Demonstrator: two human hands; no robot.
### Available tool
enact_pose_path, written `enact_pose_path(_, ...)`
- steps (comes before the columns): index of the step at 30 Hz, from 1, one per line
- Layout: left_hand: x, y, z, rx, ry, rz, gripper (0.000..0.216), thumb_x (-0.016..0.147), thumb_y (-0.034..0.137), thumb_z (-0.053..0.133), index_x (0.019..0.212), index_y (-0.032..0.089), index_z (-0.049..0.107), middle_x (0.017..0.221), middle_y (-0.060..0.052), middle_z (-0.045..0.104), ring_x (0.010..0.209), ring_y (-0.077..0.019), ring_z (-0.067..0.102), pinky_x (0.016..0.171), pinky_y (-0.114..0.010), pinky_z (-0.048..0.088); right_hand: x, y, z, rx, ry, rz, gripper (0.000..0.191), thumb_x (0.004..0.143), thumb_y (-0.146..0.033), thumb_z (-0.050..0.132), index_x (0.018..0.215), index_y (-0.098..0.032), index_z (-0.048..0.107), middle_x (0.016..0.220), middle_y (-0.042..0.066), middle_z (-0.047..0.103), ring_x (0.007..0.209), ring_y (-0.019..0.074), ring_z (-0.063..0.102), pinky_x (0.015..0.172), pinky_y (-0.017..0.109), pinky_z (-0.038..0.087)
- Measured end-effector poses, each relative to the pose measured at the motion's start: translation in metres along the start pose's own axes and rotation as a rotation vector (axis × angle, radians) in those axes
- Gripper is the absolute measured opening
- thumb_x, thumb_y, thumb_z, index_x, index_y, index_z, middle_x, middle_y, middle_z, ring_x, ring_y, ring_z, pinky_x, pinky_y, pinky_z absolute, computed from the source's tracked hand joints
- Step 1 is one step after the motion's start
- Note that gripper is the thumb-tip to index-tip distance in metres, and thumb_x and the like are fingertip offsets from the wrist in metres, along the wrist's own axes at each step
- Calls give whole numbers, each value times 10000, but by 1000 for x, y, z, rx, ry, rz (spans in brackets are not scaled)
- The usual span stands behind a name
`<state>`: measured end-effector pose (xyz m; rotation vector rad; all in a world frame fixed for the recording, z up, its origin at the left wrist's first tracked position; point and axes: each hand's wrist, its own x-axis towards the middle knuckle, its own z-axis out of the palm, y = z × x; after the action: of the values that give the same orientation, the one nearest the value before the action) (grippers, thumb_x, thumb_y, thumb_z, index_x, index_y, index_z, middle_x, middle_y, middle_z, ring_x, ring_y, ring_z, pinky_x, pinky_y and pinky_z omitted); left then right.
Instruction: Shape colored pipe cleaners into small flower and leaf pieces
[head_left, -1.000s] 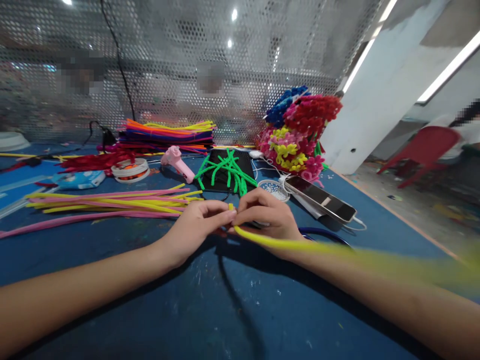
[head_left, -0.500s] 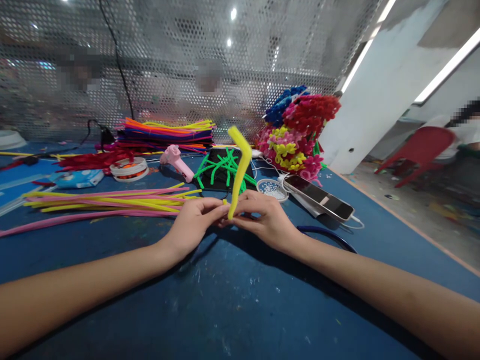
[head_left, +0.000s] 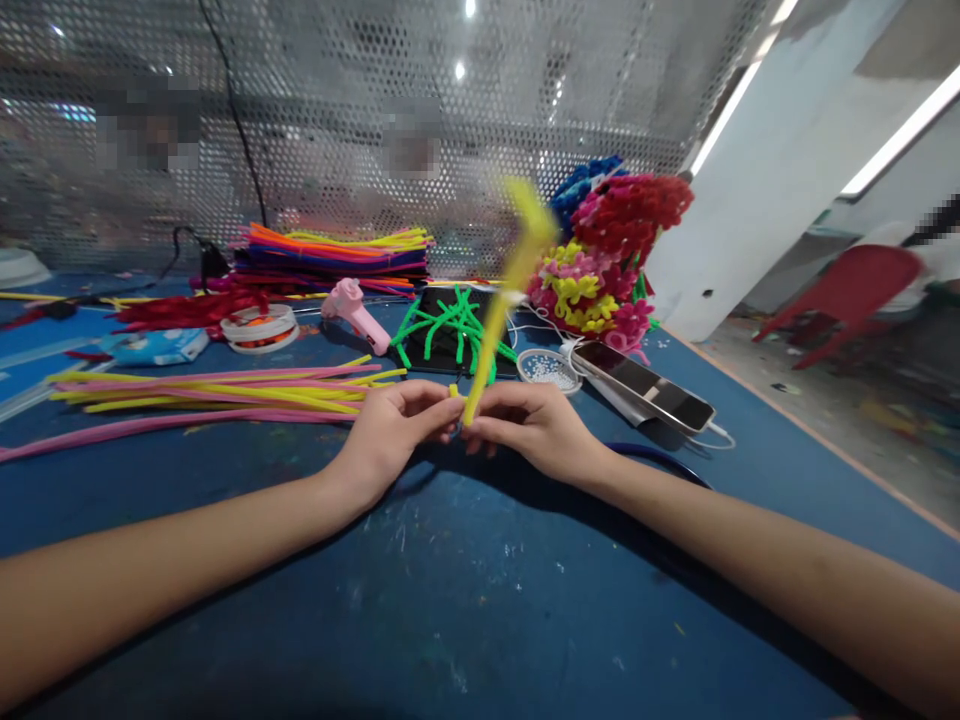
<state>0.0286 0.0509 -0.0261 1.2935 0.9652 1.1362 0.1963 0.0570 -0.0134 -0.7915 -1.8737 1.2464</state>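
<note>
A yellow pipe cleaner (head_left: 491,335) stands up from between my two hands over the blue table (head_left: 420,620). Its top is bent and blurred by motion. My right hand (head_left: 536,425) pinches it low down with thumb and fingers. Close beside, my left hand (head_left: 397,430) is pinched too, with a short yellow end showing above its fingertips. Whether both yellow parts are one piece is hidden by my fingers. Just behind my hands lie bent green pipe cleaners (head_left: 450,330) on a dark surface.
Pink and yellow pipe cleaners (head_left: 217,393) lie at left. Behind are a pink glue gun (head_left: 356,318), a white round container (head_left: 259,328) and a stacked pipe cleaner bundle (head_left: 330,262). At right are a bead dish (head_left: 549,371), a cabled phone (head_left: 645,385) and fuzzy flowers (head_left: 600,245).
The top of the yellow pipe cleaner has swung up and to the right, leaning more. Both hands stay close together in nearly the same place.
</note>
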Motion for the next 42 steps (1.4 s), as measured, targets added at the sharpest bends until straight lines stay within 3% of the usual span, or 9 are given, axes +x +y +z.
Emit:
enact_pose_path(10,1,-1,-2,57,24,98,126,699,267,626,748,151,615,686,4,602,604,-94,539,587,-220,437,5,-3,5,159,79,174,150,656,-248,692,721,-130,625,656,5,664,547,68,613,550,182,528)
enact_pose_path(18,0,-2,-1,47,23,121,99,685,239,640,741,161,618,698,13,608,623,-89,539,594,-209,428,2,-6,6,124,151,174,165,648,-249,689,696,-114,606,606,13,653,506,78,606,490,183,525)
enact_pose_path(24,1,-3,-2,50,5,106,98,682,216,622,756,153,638,707,-4,623,627,-104,545,600,-225,428,2,-3,7,226,167,153,394,604,-237,722,771,-196,368,563,-41,621,562,152,651,444,199,514)
enact_pose_path(30,1,-3,-3,61,-10,129,109,684,251,637,738,157,634,673,10,600,593,-87,524,574,-209,415,3,-4,6,245,138,137,466,625,-238,707,752,-222,259,563,-68,602,530,135,638,433,189,491)
enact_pose_path(36,0,7,-4,115,-123,115,157,706,291,619,772,150,638,698,-7,627,625,-107,553,583,-219,435,2,-5,6,191,135,109,447,643,-212,687,720,-224,246,532,-95,544,466,98,600,393,160,439)
enact_pose_path(42,3,11,-8,336,-63,175,218,722,351,609,776,147,662,677,-13,655,602,-117,572,565,-226,433,1,-3,5,244,93,223,311,674,-239,677,789,-188,392,627,-42,594,580,115,635,498,206,517)
